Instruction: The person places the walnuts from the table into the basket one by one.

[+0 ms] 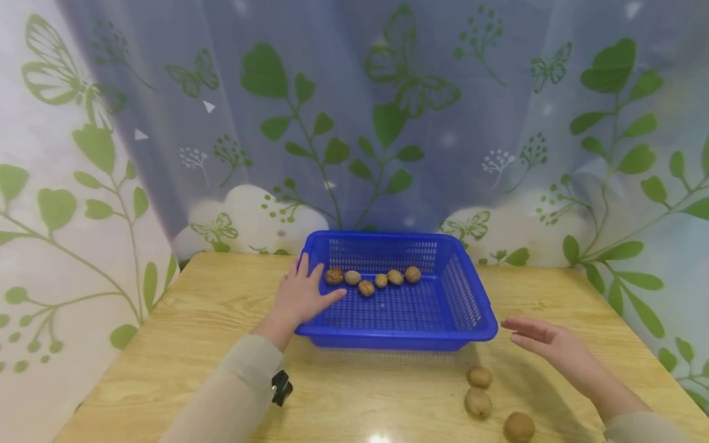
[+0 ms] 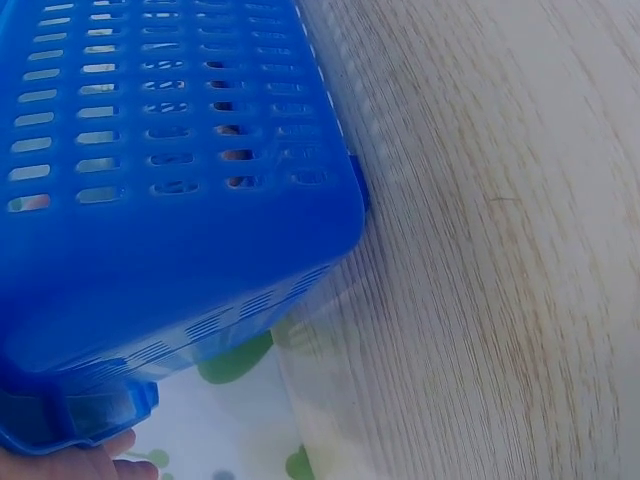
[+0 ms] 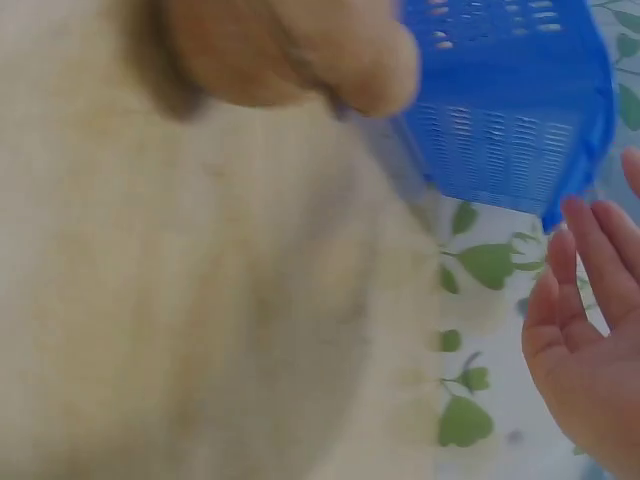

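Observation:
A blue plastic basket (image 1: 388, 340) stands on the table with several walnuts (image 1: 412, 274) in a loose row inside. At its left rim, my left hand (image 1: 301, 295) has its fingers spread over the edge. Some of those fingertips (image 2: 125, 440) show under the rim in the left wrist view. Just off the basket's front right corner hovers my right hand (image 1: 551, 344), its fingers extended and nothing in it. Before it on the table lie three more walnuts (image 1: 478, 402). In the right wrist view, nearby walnuts (image 3: 350, 50) are blurred at the top.
The wooden table (image 1: 221, 307) runs back to a curtain (image 1: 343, 123) printed with green leaves and butterflies. The basket's far side stands close to that curtain. A small black device (image 1: 281, 387) sits at my left wrist.

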Demonstrator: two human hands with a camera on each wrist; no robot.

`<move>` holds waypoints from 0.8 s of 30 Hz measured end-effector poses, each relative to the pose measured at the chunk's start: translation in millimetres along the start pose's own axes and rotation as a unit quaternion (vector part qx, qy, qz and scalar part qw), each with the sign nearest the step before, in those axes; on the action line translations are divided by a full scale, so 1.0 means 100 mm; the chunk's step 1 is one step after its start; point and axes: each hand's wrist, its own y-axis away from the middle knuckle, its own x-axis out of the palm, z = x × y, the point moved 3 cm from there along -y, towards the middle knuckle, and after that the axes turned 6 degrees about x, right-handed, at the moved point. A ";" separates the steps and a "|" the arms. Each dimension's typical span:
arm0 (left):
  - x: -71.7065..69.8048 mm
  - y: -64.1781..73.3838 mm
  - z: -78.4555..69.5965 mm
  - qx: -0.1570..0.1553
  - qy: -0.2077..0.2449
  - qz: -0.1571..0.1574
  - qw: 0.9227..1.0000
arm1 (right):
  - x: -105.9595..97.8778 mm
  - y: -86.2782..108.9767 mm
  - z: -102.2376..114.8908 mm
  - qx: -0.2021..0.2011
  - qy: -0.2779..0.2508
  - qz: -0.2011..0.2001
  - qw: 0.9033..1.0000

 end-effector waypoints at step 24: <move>-0.02 0.02 -0.03 0.005 -0.009 0.013 1.000 | 0.53 -0.10 -0.12 -0.160 0.030 0.102 0.981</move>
